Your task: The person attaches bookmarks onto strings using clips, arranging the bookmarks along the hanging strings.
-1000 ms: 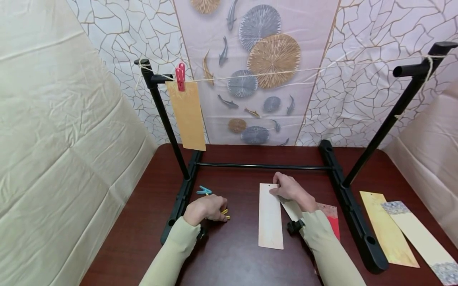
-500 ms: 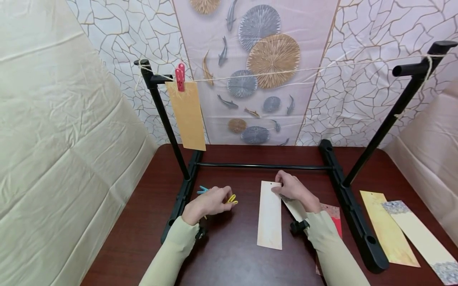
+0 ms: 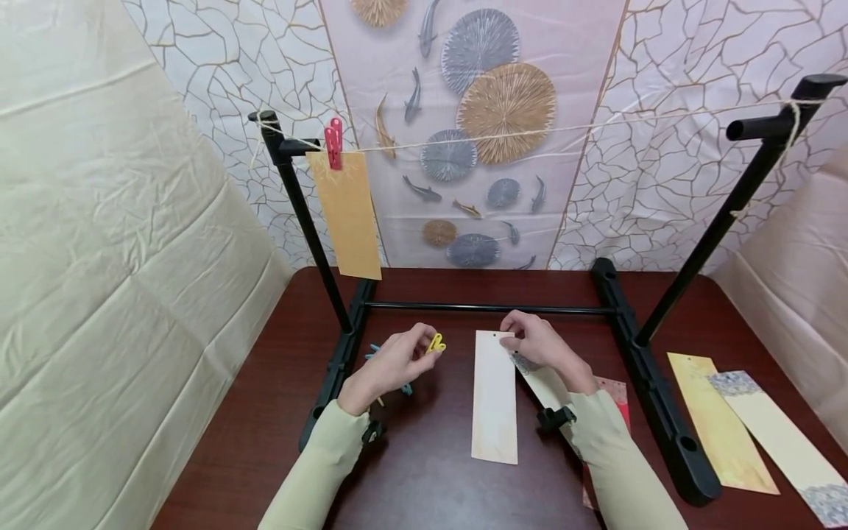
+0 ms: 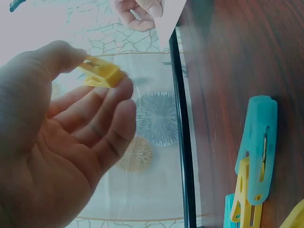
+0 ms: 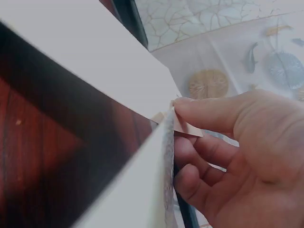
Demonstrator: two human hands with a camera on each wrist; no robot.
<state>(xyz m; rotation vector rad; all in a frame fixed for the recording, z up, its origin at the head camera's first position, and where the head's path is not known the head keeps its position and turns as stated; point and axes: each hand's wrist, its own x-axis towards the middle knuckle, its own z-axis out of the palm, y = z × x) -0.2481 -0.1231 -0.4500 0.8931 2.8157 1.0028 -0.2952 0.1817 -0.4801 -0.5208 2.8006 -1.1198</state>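
White card [image 3: 494, 397] extends over the middle of the bench [image 3: 430, 478], its upper end, pierced by a small hole, pinched between thumb and fingers of the right hand [image 3: 545, 346]. Under that wrist lies a patterned card [image 3: 546, 386]; whether the same fingers hold it too, I cannot tell. The left hand [image 3: 391, 364] pinches a yellow clothespin [image 3: 436, 343] between thumb and fingers, the pin raised above the bench. Below it, the left wrist view shows a blue clothespin [image 4: 260, 142] lying partly over another yellow pin [image 4: 242, 204].

Decoration printed on the backdrop [image 3: 506, 110] shows grey and gold discs with small fish. In front of it, a tan card [image 3: 347, 221] hangs from the string [image 3: 563, 131] by a red clothespin [image 3: 333, 144], near the left post of the black frame [image 3: 305, 213].

Compared with half a second ago, the left hand has lifted its pin higher and farther from the person, uncovering more blue on the bench beneath. The white card has shifted slightly left and away, the right hand going with it. The tan card and red clothespin have stayed put.
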